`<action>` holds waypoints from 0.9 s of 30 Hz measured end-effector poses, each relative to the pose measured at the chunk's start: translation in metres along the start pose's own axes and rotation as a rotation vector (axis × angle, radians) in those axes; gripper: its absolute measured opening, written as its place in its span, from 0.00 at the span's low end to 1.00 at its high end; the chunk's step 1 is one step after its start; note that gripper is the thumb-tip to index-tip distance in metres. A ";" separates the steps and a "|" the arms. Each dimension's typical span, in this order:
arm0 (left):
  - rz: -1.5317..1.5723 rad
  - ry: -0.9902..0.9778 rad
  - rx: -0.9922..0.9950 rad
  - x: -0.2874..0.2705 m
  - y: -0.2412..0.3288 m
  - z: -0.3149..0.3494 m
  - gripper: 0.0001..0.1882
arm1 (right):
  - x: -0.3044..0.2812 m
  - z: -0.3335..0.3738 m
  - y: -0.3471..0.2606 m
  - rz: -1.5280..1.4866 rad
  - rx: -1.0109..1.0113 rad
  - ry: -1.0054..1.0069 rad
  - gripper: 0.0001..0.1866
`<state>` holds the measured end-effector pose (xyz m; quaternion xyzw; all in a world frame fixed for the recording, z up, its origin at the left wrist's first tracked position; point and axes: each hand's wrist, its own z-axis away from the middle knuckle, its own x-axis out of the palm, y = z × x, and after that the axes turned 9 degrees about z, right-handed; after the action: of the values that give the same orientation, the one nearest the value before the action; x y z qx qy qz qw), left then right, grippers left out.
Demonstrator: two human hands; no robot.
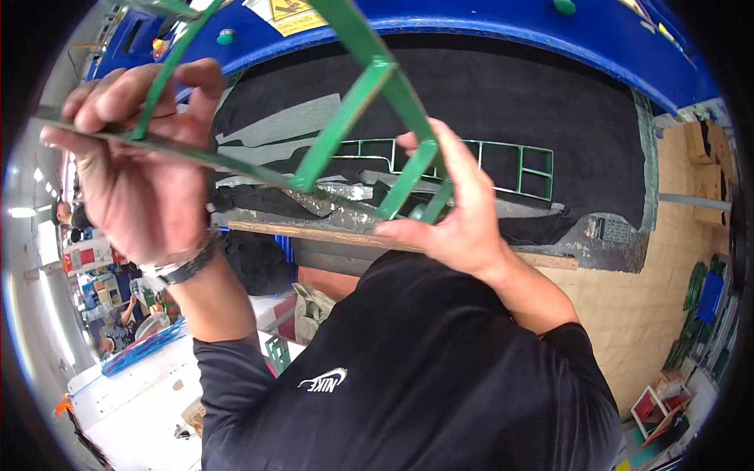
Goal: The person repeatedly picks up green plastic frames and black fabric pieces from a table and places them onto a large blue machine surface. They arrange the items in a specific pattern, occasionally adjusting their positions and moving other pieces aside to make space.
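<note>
Both my hands hold up a green metal cutting die (345,122), a welded strip frame with cross bars and a dark lower edge, close to the camera and tilted. My left hand (149,173), palm turned toward the camera, has its fingers curled at the die's left end. My right hand (463,208) pinches the right end, thumb below and fingers behind the bars. Beyond it, a second long green cutting die (536,173) lies flat on black sheet material (550,94). Scraps of grey material (287,120) lie left of that die, partly hidden behind the held one.
A blue machine beam (503,35) with green buttons spans the far side. A wooden strip (314,232) edges the near side of the work surface. On the left stands a white table (141,400) with blue cords. Cardboard boxes (707,165) and stacked dies are at the right.
</note>
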<state>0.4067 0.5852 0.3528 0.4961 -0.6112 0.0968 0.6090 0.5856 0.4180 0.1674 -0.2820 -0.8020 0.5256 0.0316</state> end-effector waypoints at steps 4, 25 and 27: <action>-0.208 0.076 0.055 -0.044 -0.025 0.010 0.10 | -0.044 -0.013 0.013 0.284 -0.094 0.017 0.52; -1.588 0.397 -0.264 -0.317 -0.115 0.068 0.17 | -0.096 -0.068 0.214 0.707 -0.073 -0.624 0.40; -1.614 0.379 -0.299 -0.323 -0.119 0.068 0.17 | -0.091 -0.068 0.217 0.703 -0.054 -0.649 0.41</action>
<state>0.3733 0.6357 0.0067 0.6704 0.0370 -0.3684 0.6430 0.7763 0.4923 0.0329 -0.3584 -0.6397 0.5442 -0.4076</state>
